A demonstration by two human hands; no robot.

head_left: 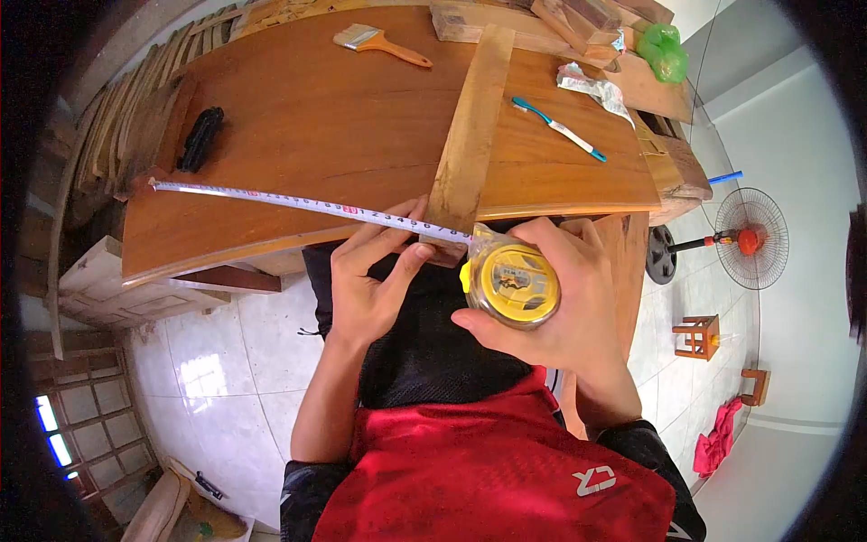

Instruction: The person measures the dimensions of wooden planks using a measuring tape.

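A yellow tape measure (515, 285) sits in my right hand (578, 294), its clear-edged case wrapped by my fingers and thumb. The numbered metal blade (307, 206) is pulled out to the left, above the table's front edge. Close to the case, it crosses the near end of a wooden plank (471, 135) that lies across the table top. My left hand (366, 271) is closed at that plank end, thumb below the blade and fingers behind it. Part of its grip is hidden by the blade.
On the wooden table (298, 117) lie a paintbrush (384, 43), a toothbrush (560, 129), a black object (200, 139) and a torn wrapper (596, 88). A green plastic bag (664, 52) rests on wood pieces at the back right. A fan (751, 238) and small stool (696, 336) stand right.
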